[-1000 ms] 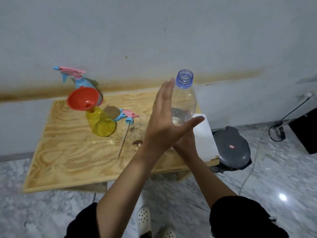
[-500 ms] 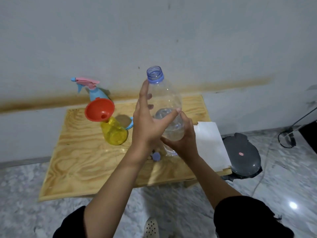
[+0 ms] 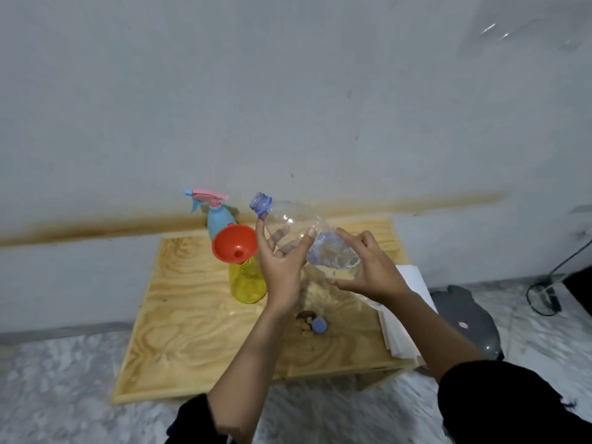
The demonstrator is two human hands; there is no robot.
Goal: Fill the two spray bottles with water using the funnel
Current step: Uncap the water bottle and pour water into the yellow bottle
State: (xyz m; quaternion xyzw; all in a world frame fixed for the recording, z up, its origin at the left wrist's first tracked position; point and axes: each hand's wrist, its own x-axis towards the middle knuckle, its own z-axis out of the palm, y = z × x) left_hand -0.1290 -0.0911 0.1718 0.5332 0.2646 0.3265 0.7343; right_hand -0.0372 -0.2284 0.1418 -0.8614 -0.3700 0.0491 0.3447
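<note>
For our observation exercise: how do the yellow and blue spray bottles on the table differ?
The yellow spray bottle has an orange funnel in its open neck; the blue spray bottle wears its pink trigger head. Yellow is see-through, blue opaque. Yellow stands nearer, blue by the wall. Both stand upright on the wooden table.

Stained wall (image 3: 288, 107), marble floor (image 3: 57, 379)

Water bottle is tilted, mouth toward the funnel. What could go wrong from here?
1. The water bottle's open mouth looks not yet over the funnel; tilting further could wet the table.
2. The left hand and right hand both hold it, so the funnel in the yellow spray bottle is unheld; a bump may tip it.
</note>
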